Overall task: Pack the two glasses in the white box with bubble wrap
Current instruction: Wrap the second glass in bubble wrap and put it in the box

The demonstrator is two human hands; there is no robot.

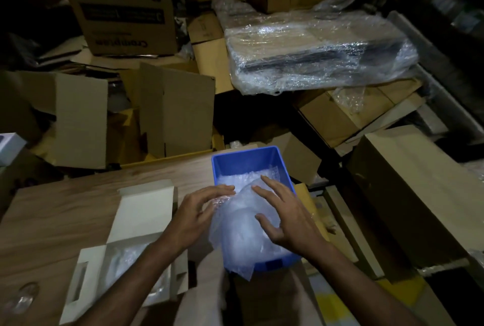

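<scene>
A sheet of bubble wrap (237, 231) bulges out of the blue bin (246, 158) at the table's right edge. My left hand (195, 217) presses its left side, and my right hand (284, 217) lies spread on top of it. The white box (142, 210) lies open on the table to the left, lid flap up, with a bubble-wrapped item (123, 260) inside; my left forearm crosses over it. A clear glass (25, 297) lies on the table at the lower left.
The wooden table (65, 210) is ringed by brown cardboard boxes (180, 113). A large flat package in plastic wrap (314, 48) sits at the back right. A long carton (408, 202) lies close on the right.
</scene>
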